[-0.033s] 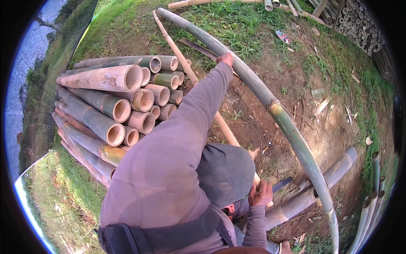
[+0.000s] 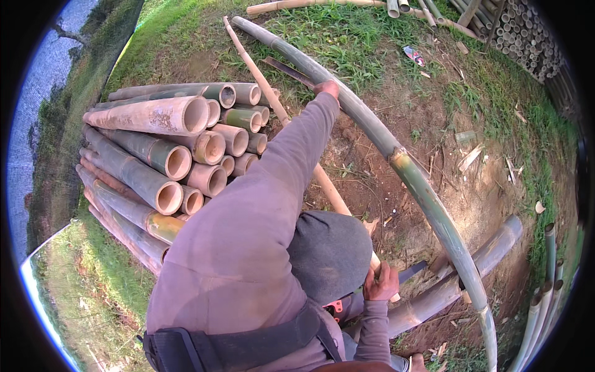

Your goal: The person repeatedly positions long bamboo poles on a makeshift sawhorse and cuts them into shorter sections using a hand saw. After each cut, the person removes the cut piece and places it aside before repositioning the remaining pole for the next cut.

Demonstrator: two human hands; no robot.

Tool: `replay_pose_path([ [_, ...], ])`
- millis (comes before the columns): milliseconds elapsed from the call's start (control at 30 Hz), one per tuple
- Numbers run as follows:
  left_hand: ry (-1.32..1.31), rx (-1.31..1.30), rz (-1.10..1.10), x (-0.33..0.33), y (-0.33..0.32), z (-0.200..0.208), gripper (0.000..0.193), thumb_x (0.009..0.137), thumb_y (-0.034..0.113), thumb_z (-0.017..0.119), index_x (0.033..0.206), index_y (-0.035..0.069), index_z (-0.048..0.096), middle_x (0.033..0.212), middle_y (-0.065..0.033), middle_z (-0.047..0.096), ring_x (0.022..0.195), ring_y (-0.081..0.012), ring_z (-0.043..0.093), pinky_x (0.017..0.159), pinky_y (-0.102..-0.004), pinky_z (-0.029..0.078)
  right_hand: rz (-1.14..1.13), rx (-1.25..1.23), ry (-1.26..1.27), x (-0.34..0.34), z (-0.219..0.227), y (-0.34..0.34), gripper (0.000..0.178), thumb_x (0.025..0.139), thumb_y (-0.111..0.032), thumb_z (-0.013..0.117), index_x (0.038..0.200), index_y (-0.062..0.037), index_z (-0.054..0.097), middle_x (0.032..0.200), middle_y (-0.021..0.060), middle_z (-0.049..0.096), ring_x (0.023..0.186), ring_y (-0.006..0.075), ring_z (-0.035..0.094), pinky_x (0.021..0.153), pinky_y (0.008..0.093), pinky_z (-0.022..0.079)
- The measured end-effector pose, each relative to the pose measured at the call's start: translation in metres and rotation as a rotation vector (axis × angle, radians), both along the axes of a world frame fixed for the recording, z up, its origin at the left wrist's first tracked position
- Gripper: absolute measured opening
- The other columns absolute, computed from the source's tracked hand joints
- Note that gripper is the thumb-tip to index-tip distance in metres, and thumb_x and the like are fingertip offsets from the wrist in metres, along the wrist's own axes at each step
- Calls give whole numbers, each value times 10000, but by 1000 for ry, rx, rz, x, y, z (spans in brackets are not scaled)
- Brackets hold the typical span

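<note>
One pile of more than a dozen cut bamboo lengths lay at the left, one long bamboo pole slanted down the right across one thick bamboo log, and one slim peeled pole ran between pile and long pole. One dark blade showed beyond the right hand, whose bent-fingered grip (beside the slim pole's end) pinched something I couldn't tell; the left hand touched the long pole, its grip too hidden to judge.
</note>
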State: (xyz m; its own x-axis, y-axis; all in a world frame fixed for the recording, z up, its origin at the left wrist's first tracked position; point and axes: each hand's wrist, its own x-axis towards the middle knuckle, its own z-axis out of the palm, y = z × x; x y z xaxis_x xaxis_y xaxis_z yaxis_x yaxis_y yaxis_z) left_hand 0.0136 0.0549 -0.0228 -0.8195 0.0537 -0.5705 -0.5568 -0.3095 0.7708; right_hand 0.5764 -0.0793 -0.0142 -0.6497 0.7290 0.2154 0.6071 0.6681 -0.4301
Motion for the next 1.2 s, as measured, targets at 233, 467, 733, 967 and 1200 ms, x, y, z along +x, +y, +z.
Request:
replay_pose_path([
  [233,1199,-976,-277,82,-115,39,733,871,331,791,1472,36,491,1484,-228,510,1393,-390,486,1171,-478,390,-9,-13,-24,-15,15,7,484,750,-240,895,1157,-102,674,881,113,586,763,360,615,665,481,479],
  [467,7,117,-84,11,-159,-23,406,1033,330,642,1285,33,526,1261,-190,618,1073,-306,667,894,-487,565,29,151,-52,15,52,58,493,765,-233,878,1194,-90,681,938,127,592,818,366,608,705,493,464],
  [733,77,252,-181,78,-118,30,189,1097,211,520,1178,41,536,995,-116,685,834,-252,695,759,-430,580,-23,42,-53,73,70,94,466,831,-214,829,1234,-39,675,937,167,577,815,392,598,714,493,472],
  [967,11,221,-274,115,-108,41,188,1099,184,496,1222,42,511,993,-121,680,869,-249,697,820,-428,600,28,65,-42,106,87,114,472,842,-175,801,1266,-12,673,964,181,595,835,386,602,725,472,475],
  [1200,37,231,-358,138,-104,56,216,1095,194,503,1246,41,498,1008,-117,680,908,-261,704,863,-449,590,-67,22,-97,135,84,113,469,855,-215,786,1269,-18,683,982,191,612,884,402,629,784,491,500],
])
